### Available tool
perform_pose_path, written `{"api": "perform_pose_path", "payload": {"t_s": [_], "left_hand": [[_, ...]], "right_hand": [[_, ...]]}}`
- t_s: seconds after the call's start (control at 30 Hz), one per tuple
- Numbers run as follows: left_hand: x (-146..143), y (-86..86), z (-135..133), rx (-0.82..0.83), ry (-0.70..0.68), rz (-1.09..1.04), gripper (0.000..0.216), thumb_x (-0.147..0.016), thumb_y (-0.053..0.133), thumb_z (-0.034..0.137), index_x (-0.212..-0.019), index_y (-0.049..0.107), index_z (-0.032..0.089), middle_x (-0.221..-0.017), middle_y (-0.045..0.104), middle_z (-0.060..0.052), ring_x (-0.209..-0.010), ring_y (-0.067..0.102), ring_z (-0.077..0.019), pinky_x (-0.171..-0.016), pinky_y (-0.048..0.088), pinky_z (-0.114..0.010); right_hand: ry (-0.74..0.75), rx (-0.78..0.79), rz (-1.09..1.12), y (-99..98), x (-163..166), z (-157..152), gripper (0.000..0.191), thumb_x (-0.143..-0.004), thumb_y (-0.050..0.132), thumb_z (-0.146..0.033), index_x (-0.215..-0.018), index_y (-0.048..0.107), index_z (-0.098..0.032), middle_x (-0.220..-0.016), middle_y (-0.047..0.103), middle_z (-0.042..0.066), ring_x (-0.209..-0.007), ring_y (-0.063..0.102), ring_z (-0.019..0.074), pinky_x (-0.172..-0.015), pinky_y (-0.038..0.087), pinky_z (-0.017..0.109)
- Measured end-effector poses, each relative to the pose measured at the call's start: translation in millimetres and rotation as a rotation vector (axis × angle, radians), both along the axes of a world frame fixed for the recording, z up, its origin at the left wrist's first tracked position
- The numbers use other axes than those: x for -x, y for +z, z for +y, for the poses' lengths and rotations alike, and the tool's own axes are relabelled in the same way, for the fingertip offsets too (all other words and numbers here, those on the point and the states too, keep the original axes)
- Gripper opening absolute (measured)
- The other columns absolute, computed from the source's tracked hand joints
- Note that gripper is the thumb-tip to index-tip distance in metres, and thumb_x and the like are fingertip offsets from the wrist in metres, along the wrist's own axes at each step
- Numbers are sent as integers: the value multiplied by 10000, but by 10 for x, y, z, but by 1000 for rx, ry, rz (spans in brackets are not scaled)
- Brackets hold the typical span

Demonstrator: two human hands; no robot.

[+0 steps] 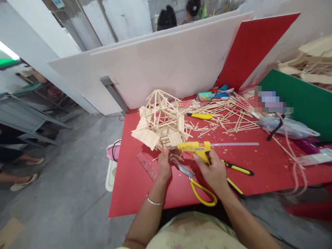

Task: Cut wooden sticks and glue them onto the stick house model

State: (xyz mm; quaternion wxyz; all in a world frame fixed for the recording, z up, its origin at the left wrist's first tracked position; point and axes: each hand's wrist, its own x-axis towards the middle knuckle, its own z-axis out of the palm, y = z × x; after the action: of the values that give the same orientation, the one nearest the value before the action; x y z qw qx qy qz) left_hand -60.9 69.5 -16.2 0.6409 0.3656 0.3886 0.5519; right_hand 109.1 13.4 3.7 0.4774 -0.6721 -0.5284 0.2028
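Note:
My right hand (213,169) grips the handle of a yellow glue gun (195,146), a clear glue stick (234,144) poking out of its back. Its nozzle points left at a thin wooden stick (169,149) pinched in the fingers of my left hand (165,162). Just beyond stands a small house model (159,121) built of pale wooden sticks, on the red table (259,166). My left wrist wears a thin bracelet.
Yellow-handled scissors (199,188), pliers (237,168) and a ruler (146,166) lie near my hands. Loose sticks (228,116), a yellow cutter (199,116), a plastic bag (287,126) and cords cover the far right. White, red and green boards stand behind. People sit beyond and at left.

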Motion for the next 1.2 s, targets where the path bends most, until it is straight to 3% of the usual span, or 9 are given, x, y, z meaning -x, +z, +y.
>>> {"api": "perform_pose_path", "payload": {"t_s": [0.47, 0.8, 1.03, 1.2], "left_hand": [[-14, -36, 40, 11, 31, -9, 637, -839, 561, 736, -954, 700, 125, -799, 752, -123, -632, 717, -202, -453, 466, -235], [-32, 57, 6, -13, 47, 28, 696, -826, 529, 776, -900, 712, 108, -800, 758, -148, -566, 685, -187, -428, 443, -241], [-32, -8, 2, -60, 15, 53, 646, -868, 516, 729, -898, 739, 123, -774, 753, -140, -564, 680, -185, -403, 418, -232], [-27, -45, 10, -84, 34, 22, 702, -842, 512, 770, -895, 745, 110, -771, 751, -145, -505, 652, -164, -415, 429, -241]], "right_hand": [[8, -24, -13, 8, 12, -9, 334, -884, 655, -534, -1005, 631, -223, -899, 723, 24, -706, 638, 173, -683, 478, 291], [-108, -4, -2, 48, -92, -207, 351, -855, 653, -569, -885, 611, -222, -799, 714, 31, -681, 632, 184, -632, 471, 285], [-179, 25, -76, -304, -478, -385, 413, -841, 678, -591, -998, 646, -210, -880, 733, 58, -713, 639, 206, -655, 473, 304], [-289, 49, -346, -280, -1069, -654, 358, -871, 628, -596, -879, 637, -238, -723, 654, 27, -635, 552, 214, -598, 393, 315]]}}
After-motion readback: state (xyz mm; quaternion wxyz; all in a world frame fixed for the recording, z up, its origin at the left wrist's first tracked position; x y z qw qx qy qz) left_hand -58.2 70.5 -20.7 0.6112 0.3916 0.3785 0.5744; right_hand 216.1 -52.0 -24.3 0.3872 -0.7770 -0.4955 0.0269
